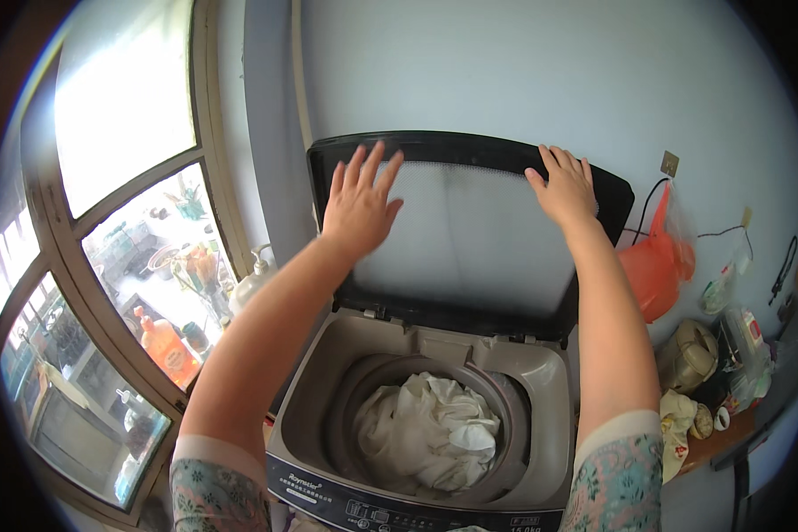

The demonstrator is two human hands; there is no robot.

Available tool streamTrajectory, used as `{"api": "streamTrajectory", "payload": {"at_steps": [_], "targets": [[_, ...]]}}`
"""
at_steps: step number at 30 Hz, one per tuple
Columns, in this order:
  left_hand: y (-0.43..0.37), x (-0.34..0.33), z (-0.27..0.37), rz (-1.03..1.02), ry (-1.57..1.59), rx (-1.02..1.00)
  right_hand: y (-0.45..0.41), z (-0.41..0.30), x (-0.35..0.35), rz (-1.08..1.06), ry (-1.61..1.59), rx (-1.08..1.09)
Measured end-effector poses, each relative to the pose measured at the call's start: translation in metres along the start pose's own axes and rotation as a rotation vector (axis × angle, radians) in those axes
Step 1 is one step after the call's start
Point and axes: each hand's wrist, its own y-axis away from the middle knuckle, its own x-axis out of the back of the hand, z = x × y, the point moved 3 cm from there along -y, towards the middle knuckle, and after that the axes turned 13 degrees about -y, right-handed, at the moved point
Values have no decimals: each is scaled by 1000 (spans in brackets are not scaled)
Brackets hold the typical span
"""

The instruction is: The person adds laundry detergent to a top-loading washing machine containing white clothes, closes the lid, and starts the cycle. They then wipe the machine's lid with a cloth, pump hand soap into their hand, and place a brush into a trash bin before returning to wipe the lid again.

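Observation:
A top-loading washing machine [550,399] stands before me with its black-framed, translucent lid [465,246] raised against the wall. White fabric [432,425] lies bunched inside the round drum. My left hand [366,203] is raised in front of the lid's upper left part, fingers spread, holding nothing; whether it touches the lid I cannot tell. My right hand [565,186] is at the lid's upper right edge, its fingers over the black frame and the thumb apart. Its grip on the frame is unclear. A control panel with writing runs along the machine's front.
A framed window [206,133] stands on the left, with a white pump bottle [249,286] beside it and an orange bottle [167,346] behind the glass. On the right, a red plastic bag [655,272] hangs below a wall socket [669,163], above a cluttered wooden shelf [718,442].

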Motion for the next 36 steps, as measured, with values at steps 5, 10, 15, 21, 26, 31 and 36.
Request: {"api": "streamTrajectory", "payload": {"at_steps": [5, 10, 15, 21, 26, 31, 36], "targets": [[-59, -16, -18, 44, -17, 92, 13, -22, 27, 38, -59, 77], [-40, -9, -35, 123, 296, 39, 50, -38, 70, 190, -87, 251], [20, 43, -28, 140, 452, -16, 104, -53, 123, 80, -271, 176], [150, 124, -27, 6, 512, -30, 205, -94, 175, -212, -391, 122], [246, 155, -9, -64, 652, -150, 320, -113, 191, -236, -354, 107], [326, 156, 7, -232, 623, -213, 406, -122, 168, -270, -476, 198], [359, 158, 24, -180, 481, -213, 439, -115, 153, -246, -481, 259]]}}
